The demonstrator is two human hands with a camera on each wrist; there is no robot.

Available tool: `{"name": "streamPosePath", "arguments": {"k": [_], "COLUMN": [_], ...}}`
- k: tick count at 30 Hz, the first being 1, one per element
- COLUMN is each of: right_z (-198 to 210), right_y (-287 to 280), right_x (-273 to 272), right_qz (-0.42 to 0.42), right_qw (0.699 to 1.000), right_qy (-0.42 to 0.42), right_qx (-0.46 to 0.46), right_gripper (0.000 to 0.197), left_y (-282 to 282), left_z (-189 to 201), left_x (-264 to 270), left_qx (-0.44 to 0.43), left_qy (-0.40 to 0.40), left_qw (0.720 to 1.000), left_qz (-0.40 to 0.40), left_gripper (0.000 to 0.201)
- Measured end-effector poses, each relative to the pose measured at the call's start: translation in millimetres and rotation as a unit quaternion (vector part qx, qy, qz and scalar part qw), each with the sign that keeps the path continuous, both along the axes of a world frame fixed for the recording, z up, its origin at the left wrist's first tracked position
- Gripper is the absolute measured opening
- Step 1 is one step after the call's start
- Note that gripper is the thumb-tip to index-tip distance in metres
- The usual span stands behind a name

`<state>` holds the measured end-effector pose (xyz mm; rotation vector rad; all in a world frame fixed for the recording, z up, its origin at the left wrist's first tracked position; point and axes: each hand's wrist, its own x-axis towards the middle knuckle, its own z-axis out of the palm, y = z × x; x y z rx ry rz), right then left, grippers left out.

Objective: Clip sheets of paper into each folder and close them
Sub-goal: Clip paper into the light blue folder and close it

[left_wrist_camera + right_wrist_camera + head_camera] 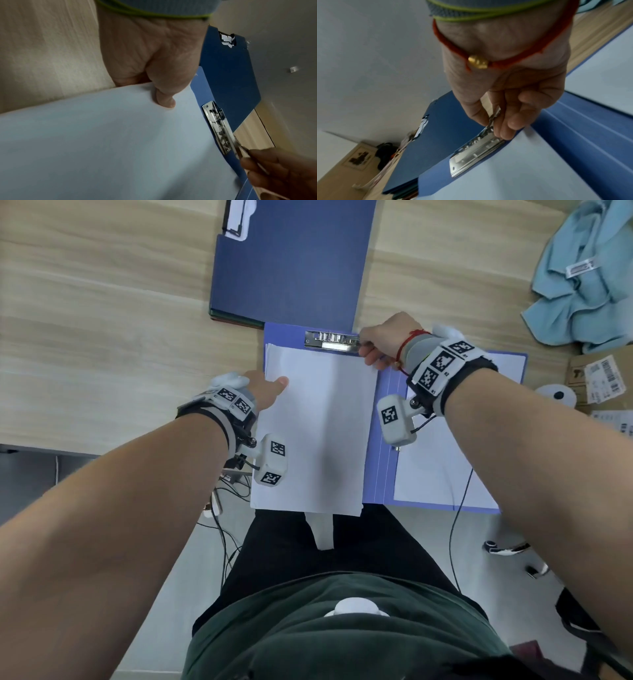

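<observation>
Your right hand reaches far, its grip pinching the clip lever; your left hand pinches the paper at its left edge.

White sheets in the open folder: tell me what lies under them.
Under the white sheets lies the open blue folder, its metal clip at the top edge. The left hand's fingers go beneath the sheets' edge. The covered folder surface cannot be seen.

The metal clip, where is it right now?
Head view: the metal clip sits at the open folder's far edge, above the paper, its lever pinched by the right hand.
</observation>
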<state>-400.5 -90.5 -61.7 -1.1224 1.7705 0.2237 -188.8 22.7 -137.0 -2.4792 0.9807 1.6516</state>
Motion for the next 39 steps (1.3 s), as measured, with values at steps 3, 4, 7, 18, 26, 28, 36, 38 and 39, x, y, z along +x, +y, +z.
{"name": "streamPosePath", "arguments": {"k": [3,4,7,18,26,28,36,38,39], "right_z": [-5.8,-6.8,-11.2,-8.3,-10.1,-10.7,-10.1,-10.9,-11.1], "right_y": [-0.3,-0.7,-3.4,-11.0,-13.9,-14.5,-14.2,-14.7,-15.1], "right_x": [-13.9,-15.5,-17.9,-33.0,-31.7,-31.8,-30.7,-31.5,-31.8], "right_qz": [-0.010,-0.009,-0.002,0.047,0.041,0.040,0.040,0.037,0.037], "right_qw": [0.999,0.999,0.998,0.999,0.999,0.999,0.999,0.999,0.999], "right_qy": [0.032,0.042,0.052,-0.021,-0.023,-0.022,-0.018,-0.016,-0.015], "right_qx": [-0.004,-0.010,-0.030,-0.016,-0.011,-0.011,-0.007,-0.007,-0.008], "right_gripper": [0.016,0.019,0.028,0.013,0.013,0.013,0.019,0.029,0.031], "left_y": [0.3,0.1,0.8,-5.6,-6.7,-3.3,-4.9,-5.5,-5.9], "left_z": [4.5,5.6,8.0,7.4,15.5,14.9,23.7,22.0,20.4], "left_x": [-2.2,-2.4,-4.4,-15.0,-20.7,-19.3,-20.1,-19.5,-19.0], "left_qx": [0.009,0.004,0.012,-0.018,-0.014,-0.021,-0.029,-0.038,-0.035], "left_qy": [0.004,0.007,0.001,-0.010,-0.013,0.004,0.029,0.033,0.033], "left_qw": [1.000,1.000,1.000,0.999,1.000,0.999,0.998,0.997,0.997], "left_qz": [0.003,0.005,0.013,0.039,0.006,0.031,0.042,0.054,0.061], "left_gripper": [0.062,0.058,0.061,0.040,0.037,0.048,0.072,0.072,0.073]}}
